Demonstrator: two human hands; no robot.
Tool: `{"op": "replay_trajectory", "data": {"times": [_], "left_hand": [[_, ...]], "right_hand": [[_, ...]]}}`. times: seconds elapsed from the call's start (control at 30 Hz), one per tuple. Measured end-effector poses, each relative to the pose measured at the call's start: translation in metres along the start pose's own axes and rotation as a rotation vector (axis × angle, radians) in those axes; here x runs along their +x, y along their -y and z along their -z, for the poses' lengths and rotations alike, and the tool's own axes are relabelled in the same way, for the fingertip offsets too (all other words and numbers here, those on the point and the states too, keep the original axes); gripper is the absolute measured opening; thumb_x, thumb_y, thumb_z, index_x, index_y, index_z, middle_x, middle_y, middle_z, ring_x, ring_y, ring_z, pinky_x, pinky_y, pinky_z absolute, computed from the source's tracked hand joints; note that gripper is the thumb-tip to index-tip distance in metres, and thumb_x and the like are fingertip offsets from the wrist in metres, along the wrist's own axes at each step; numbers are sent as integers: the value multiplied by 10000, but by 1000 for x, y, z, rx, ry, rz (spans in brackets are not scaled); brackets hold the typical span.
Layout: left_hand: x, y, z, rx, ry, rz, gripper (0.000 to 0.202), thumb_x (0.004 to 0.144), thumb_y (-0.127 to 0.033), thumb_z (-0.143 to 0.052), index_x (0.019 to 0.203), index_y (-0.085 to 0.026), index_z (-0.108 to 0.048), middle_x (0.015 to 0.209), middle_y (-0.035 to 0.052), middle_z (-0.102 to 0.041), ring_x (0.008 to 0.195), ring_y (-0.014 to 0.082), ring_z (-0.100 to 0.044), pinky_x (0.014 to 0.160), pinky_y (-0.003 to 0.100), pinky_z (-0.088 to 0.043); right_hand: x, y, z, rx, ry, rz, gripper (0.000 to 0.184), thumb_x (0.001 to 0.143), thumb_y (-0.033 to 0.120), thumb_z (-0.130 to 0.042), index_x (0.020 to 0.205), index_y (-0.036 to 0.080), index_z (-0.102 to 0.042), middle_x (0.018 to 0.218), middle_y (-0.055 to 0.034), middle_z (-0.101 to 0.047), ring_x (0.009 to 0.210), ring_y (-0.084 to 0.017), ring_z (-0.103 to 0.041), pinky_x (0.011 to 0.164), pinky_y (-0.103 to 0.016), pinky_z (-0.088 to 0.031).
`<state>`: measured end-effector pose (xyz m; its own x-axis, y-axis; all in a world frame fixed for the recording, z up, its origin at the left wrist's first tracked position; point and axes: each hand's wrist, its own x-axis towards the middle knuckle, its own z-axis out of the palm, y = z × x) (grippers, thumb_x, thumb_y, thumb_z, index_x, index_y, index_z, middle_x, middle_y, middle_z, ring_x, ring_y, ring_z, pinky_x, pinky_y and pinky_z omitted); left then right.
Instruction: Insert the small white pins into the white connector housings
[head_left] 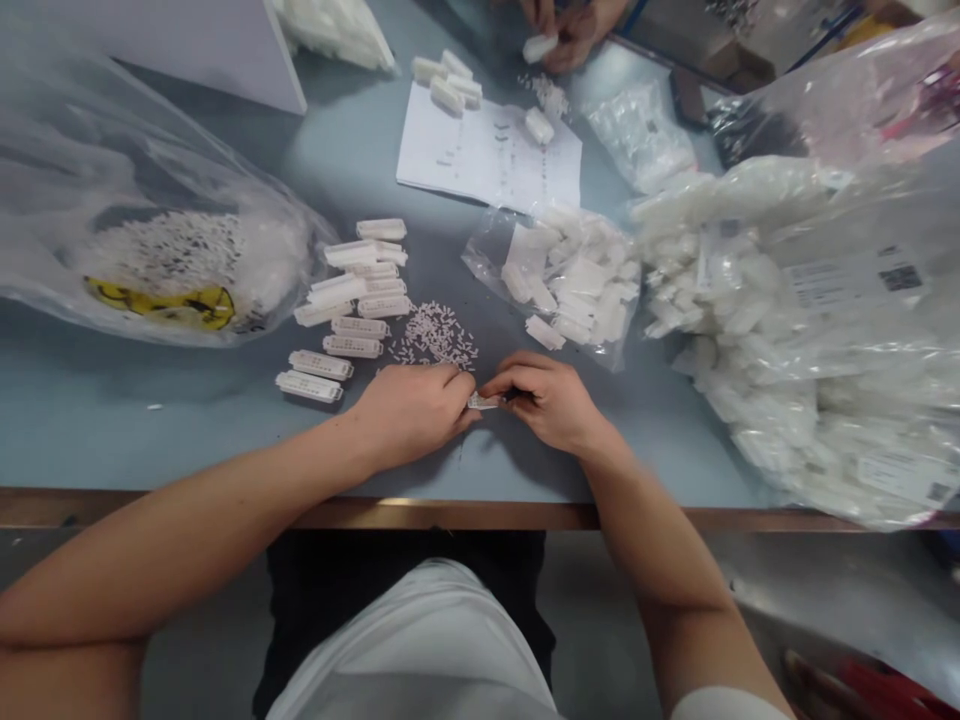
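Note:
Close to the table's front edge, my left hand (424, 405) is closed round one end of a white plastic housing (484, 401). My right hand (546, 400) pinches the other end, and most of the housing is hidden by fingers. Just beyond my left hand lies a loose heap of tiny white pins (435, 335). Several white rectangular housings (354, 346) are stacked and lined up to the left of the heap. A clear bag (585, 275) of more white housings lies beyond my right hand, one housing (544, 332) lying at its mouth.
At left lies a large clear bag (195, 260) of small white pieces with a yellow mark. Big plastic bags (795, 300) crowd the right side. Farther back are printed sheets (480, 150) with housings on them, and another person's hands (574, 35) holding a white piece.

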<state>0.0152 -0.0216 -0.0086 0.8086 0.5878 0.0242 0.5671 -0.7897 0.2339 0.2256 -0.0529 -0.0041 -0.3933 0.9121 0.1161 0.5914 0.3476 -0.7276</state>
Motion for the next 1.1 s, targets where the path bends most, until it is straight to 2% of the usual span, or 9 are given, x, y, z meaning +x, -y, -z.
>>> {"op": "replay_trajectory", "data": {"times": [0.23, 0.47, 0.6, 0.77, 1.0, 1.1], "left_hand": [[-1, 1, -2, 13, -19, -26, 342, 949, -445, -454, 905, -147, -616, 779, 61, -642, 683, 205, -633, 518, 280, -380], [-2, 0, -6, 34, -71, -65, 303, 961, -387, -452, 874, -148, -617, 740, 56, -632, 658, 198, -622, 494, 289, -359], [-2, 0, -4, 62, -73, -93, 290, 962, -354, -455, 854, -140, -619, 718, 61, -628, 656, 199, -621, 495, 282, -356], [-2, 2, -10, 75, -110, -88, 296, 947, -386, -482, 828, -147, -609, 699, 58, -620, 627, 206, -613, 475, 286, -340], [-2, 2, -13, 92, -120, -107, 311, 956, -394, -463, 846, -144, -612, 695, 59, -619, 629, 202, -618, 478, 285, -342], [-1, 2, -12, 80, -108, -91, 308, 949, -400, -468, 846, -145, -607, 702, 61, -618, 640, 202, -621, 482, 282, -347]], "right_hand": [[0, 1, -1, -24, 23, -22, 295, 756, 4, -541, 873, 215, -711, 888, -21, -668, 803, -136, -637, 725, -245, -486], [7, 8, 2, 37, 105, -185, 111, 784, 117, -620, 829, 202, -675, 848, -16, -662, 776, -145, -605, 702, -258, -450], [9, 10, 3, 78, 111, -267, 101, 769, 137, -623, 836, 196, -671, 843, -5, -665, 767, -139, -590, 690, -253, -431], [9, 9, 7, 190, 128, -317, 112, 804, 241, -630, 893, 195, -681, 859, 0, -691, 738, -132, -581, 662, -252, -420], [10, 11, 4, 62, 113, -284, 59, 787, 215, -636, 837, 192, -660, 804, 5, -652, 697, -123, -534, 640, -248, -387], [11, 10, 5, 104, 73, -286, 81, 817, 267, -631, 845, 197, -661, 782, 7, -655, 693, -127, -548, 634, -249, -400]]}}
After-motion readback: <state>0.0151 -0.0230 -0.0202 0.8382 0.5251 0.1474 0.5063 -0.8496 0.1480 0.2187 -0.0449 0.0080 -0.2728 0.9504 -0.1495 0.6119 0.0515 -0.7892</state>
